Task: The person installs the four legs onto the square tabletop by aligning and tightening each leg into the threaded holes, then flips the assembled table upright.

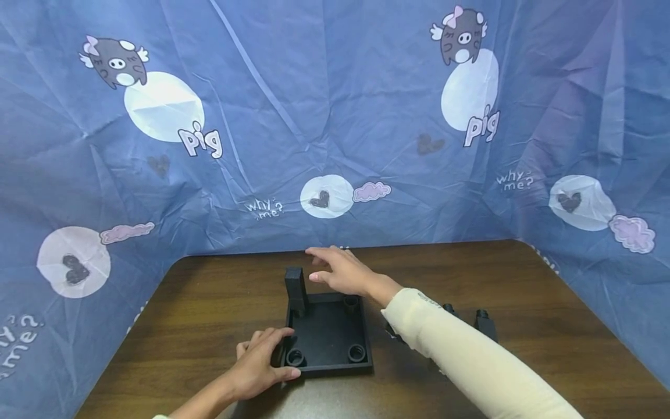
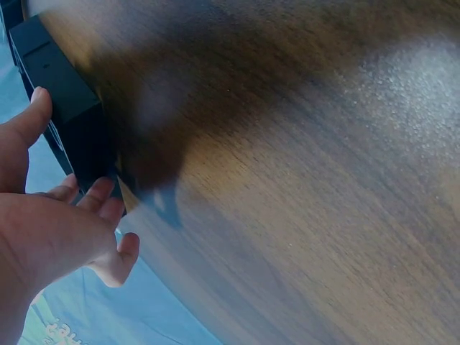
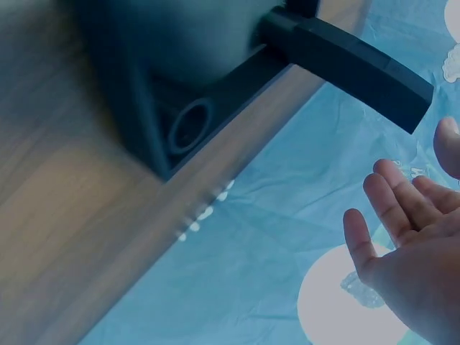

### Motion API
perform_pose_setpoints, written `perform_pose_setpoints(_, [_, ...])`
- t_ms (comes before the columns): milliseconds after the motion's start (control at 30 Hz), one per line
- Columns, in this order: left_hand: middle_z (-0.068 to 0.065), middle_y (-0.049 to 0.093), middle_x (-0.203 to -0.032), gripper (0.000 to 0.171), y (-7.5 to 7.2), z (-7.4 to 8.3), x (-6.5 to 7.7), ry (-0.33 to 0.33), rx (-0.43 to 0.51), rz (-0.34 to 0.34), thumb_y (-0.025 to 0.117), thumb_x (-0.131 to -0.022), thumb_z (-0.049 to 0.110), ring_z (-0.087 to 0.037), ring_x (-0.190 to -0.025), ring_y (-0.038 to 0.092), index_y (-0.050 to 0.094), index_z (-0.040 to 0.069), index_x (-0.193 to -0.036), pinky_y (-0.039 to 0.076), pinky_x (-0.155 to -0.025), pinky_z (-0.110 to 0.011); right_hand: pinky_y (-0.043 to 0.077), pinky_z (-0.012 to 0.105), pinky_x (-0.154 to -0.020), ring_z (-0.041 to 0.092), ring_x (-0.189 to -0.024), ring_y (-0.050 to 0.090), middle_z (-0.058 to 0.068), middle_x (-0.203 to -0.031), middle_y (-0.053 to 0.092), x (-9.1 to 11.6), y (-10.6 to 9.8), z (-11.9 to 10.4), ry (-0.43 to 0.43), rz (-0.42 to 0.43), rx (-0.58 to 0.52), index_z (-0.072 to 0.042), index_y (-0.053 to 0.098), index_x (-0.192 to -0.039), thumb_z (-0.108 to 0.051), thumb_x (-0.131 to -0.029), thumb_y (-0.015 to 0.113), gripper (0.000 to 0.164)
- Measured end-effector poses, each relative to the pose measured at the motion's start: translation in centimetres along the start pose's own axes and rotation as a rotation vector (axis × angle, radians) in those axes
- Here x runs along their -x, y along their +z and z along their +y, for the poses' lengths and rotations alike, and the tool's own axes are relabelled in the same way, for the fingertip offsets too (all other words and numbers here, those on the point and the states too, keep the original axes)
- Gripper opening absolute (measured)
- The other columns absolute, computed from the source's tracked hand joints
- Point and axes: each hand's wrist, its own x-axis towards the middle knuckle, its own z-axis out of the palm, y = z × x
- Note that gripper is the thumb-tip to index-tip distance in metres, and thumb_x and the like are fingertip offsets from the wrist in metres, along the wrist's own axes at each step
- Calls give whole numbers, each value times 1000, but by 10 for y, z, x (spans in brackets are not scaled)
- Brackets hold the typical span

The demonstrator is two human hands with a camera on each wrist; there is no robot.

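A black square tray-like base (image 1: 330, 331) lies on the wooden table, with round sockets showing at three corners. At its far left corner stands a black square post (image 1: 295, 284), upright in the head view. My left hand (image 1: 255, 362) holds the base by its near left corner, thumb at the front wall and fingers along the left wall. My right hand (image 1: 342, 271) is raised just right of the post's top, fingers spread and holding nothing. In the right wrist view a gap shows between the fingertips and the end of the post (image 3: 363, 72).
Loose black pieces with round ends, one of them a block (image 1: 485, 326), lie right of the base, partly hidden by my right sleeve (image 1: 460, 355). A blue printed cloth (image 1: 335, 116) hangs behind the table (image 1: 225, 302) and around its sides.
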Motion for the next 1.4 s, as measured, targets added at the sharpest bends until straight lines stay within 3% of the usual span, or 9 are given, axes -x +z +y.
perform_pose_setpoints(400, [-4,58,-124,71,-1,0,1,15,-5,6,84,-71,37,-26,-115,44,55,12,-131,22,-86,-53,32,48,-102,20,-124,46,2,-132,57,51,-24,17,-74,8,75,-14,53,-137,-28,-94,63,47])
perform_pose_setpoints(1400, [-2,58,-124,71,1,-1,0,13,-13,3,84,-70,38,-25,-114,45,55,13,-131,23,-84,-51,37,45,-89,19,-116,50,-2,-126,61,133,-48,63,-96,51,195,-14,60,-130,-17,-86,72,46])
